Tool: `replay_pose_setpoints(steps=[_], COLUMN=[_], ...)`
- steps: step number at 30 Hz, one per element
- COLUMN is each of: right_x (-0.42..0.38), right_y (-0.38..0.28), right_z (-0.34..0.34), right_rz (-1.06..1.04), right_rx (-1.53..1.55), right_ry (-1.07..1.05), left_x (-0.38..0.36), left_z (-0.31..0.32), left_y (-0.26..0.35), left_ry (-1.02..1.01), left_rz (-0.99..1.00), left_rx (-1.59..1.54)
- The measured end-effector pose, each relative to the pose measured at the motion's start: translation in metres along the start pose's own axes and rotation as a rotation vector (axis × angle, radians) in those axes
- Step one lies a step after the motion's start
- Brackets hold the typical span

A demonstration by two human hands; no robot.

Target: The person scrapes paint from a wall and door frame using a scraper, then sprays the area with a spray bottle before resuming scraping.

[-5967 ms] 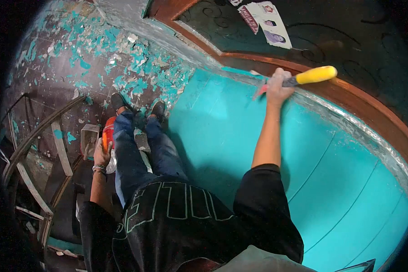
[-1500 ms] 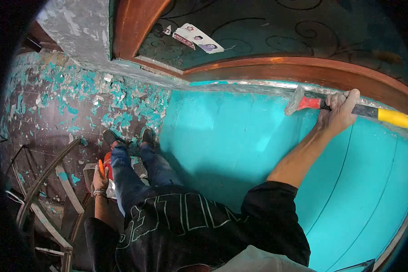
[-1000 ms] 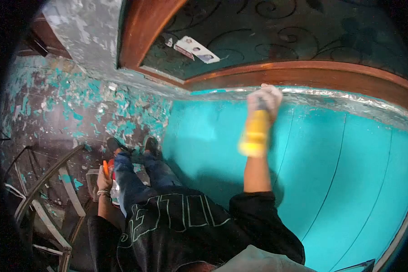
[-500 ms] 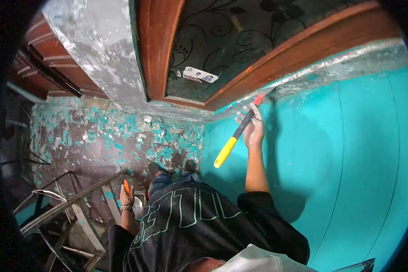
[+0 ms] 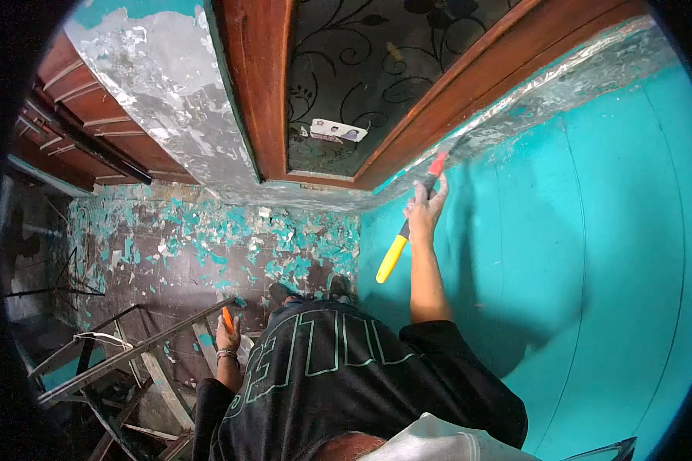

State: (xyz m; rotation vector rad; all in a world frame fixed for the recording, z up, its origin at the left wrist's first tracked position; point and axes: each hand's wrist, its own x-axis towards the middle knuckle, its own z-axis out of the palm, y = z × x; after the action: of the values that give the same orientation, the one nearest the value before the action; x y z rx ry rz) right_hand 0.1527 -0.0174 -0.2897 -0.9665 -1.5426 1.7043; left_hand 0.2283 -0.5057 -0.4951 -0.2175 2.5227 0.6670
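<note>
My right hand (image 5: 424,217) is wrapped round a long-handled scraper (image 5: 393,259) with a yellow end, a black grip and a red head. The scraper's tip meets the bare grey strip (image 5: 469,143) between the wooden window frame (image 5: 454,104) and the turquoise wall (image 5: 515,230). Its blade is blurred. Low on the left, my left hand (image 5: 227,336) is closed around a small orange-handled tool (image 5: 227,318), whose exact kind I cannot tell. That hand is close beside the top of a worn wooden ladder (image 5: 161,376).
Turquoise paint flakes (image 5: 284,238) litter the dark floor (image 5: 223,273) around my shoes (image 5: 283,293). A patchy grey pillar (image 5: 161,92) stands left of the window, with a brown wooden door (image 5: 92,115) beyond it. A torn sticker (image 5: 338,129) clings to the patterned glass (image 5: 361,69).
The fingers of my right hand, looser round the scraper before, have closed on its grip. The camera view has shifted a little. My left hand still holds the orange-handled tool.
</note>
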Motion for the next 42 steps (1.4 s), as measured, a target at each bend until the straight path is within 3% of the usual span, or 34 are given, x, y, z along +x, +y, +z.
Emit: replay_pose_setpoints(steps=[5, 11, 17, 19, 21, 22, 24, 26, 28, 34, 39, 42], right_x=[-0.003, -0.012, 0.004, 0.0, -0.004, -0.006, -0.009, 0.003, -0.009, 0.008, 0.031, 0.042], right_y=[-0.026, -0.041, -0.013, -0.032, -0.059, -0.062, -0.068, -0.031, -0.002, 0.044, 0.049, 0.057], right_z=[0.0, 0.002, -0.019, -0.02, -0.021, -0.023, -0.028, -0.061, -0.06, -0.073, -0.065, -0.067], right_rz=[-0.013, -0.196, 0.002, -0.149, -0.355, -0.348, -0.233, 0.114, 0.104, 0.542, 0.588, 0.596], right_rx=[0.127, 0.139, 0.099, 0.056, 0.034, 0.032, 0.221, 0.199, 0.081, 0.069, 0.109, 0.401], right_ry=[-0.063, -0.019, -0.14, -0.055, 0.033, 0.035, 0.067, -0.173, -0.216, -0.342, -0.268, -0.295], left_x=[0.0, -0.011, -0.019, -0.019, -0.018, -0.015, -0.006, 0.0, 0.005, -0.001, -0.008, -0.013], left_z=[0.007, 0.014, 0.011, 0.006, 0.005, 0.005, 0.004, 0.011, 0.021, 0.02, 0.028, 0.026], left_y=[-0.012, -0.025, -0.025, -0.021, -0.022, -0.02, -0.016, -0.017, -0.02, -0.004, -0.008, -0.012], left_ry=[0.009, 0.01, 0.051, 0.02, 0.026, 0.044, -0.022, 0.003, 0.071, 0.083, 0.121, 0.022], left_rz=[0.005, -0.086, -0.042, -0.032, -0.028, -0.004, -0.043, -0.028, 0.022, 0.125, 0.094, 0.02], left_rx=[-0.053, -0.054, -0.044, -0.161, -0.085, -0.046, -0.001, -0.016, -0.043, -0.175, -0.129, -0.165])
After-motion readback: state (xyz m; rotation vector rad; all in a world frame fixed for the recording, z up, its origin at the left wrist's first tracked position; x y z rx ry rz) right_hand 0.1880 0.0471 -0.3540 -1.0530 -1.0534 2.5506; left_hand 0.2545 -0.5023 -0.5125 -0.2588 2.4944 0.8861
